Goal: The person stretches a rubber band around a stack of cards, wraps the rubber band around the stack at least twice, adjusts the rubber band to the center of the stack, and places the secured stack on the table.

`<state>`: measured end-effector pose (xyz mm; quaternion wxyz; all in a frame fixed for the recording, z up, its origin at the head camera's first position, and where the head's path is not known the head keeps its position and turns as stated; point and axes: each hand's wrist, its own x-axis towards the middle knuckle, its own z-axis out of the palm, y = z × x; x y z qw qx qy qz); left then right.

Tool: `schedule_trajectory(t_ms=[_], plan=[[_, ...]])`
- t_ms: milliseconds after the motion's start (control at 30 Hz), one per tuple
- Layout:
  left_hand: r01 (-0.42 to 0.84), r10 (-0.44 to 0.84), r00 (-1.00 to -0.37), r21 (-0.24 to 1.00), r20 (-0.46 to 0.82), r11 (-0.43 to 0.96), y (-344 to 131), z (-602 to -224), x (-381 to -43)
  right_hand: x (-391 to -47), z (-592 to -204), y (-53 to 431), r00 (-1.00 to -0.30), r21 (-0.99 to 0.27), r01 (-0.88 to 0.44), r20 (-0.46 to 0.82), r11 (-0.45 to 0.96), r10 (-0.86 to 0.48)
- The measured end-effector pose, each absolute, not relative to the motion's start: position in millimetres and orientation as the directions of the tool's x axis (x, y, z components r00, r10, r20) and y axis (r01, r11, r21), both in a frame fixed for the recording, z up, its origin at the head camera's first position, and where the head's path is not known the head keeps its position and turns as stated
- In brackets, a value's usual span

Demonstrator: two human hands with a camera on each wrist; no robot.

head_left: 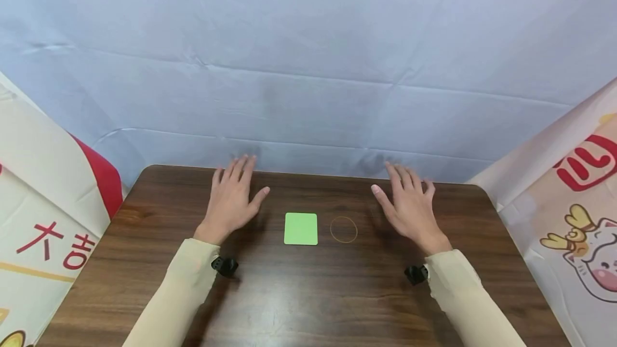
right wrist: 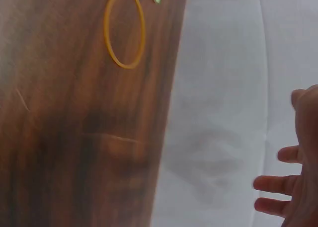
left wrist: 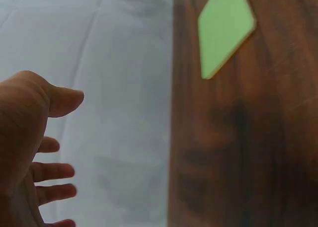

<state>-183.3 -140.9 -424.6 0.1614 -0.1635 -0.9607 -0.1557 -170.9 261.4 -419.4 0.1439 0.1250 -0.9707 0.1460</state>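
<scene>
In the head view, a flat green square lies on the brown table, a bit below the middle of the picture. A thin yellow ring lies just to its right, with a little gap between. The left hand is left of the square. The right hand is right of the ring. Both hands are wide, thumbs out.

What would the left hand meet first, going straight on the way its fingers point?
Probably the cloth beyond the table; how far off it hangs is hard to judge. The card lies out of the left hand's line, to its right.
</scene>
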Motion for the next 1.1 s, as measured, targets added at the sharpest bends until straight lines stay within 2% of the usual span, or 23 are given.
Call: schedule_trajectory(t_ms=[133, 300, 533, 767, 1100], plan=[[0.394, 0.309, -0.902, 0.281, 0.3, 0.875, -128, -442, -178, -163, -435, 255, -0.952, -0.322, -0.271, 0.228, 0.907, -0.204], [0.388, 0.365, -0.921, 0.355, 0.133, 0.85, -115, -459, -172, -152, -455, 246, -0.97, -0.393, -0.244, 0.104, 0.887, -0.221], [0.344, 0.436, -0.897, 0.516, -0.065, 0.785, -99, -474, -172, -144, -473, 233, -0.972, -0.458, -0.224, 0.044, 0.86, -0.23], [0.372, 0.481, -0.865, 0.463, -0.141, 0.804, -84, -478, -179, -148, -484, 223, -0.975, -0.486, -0.199, 0.007, 0.851, -0.223], [0.359, 0.464, -0.864, 0.411, -0.193, 0.838, -73, -473, -185, -158, -488, 212, -0.979, -0.468, -0.171, -0.019, 0.867, -0.203]])
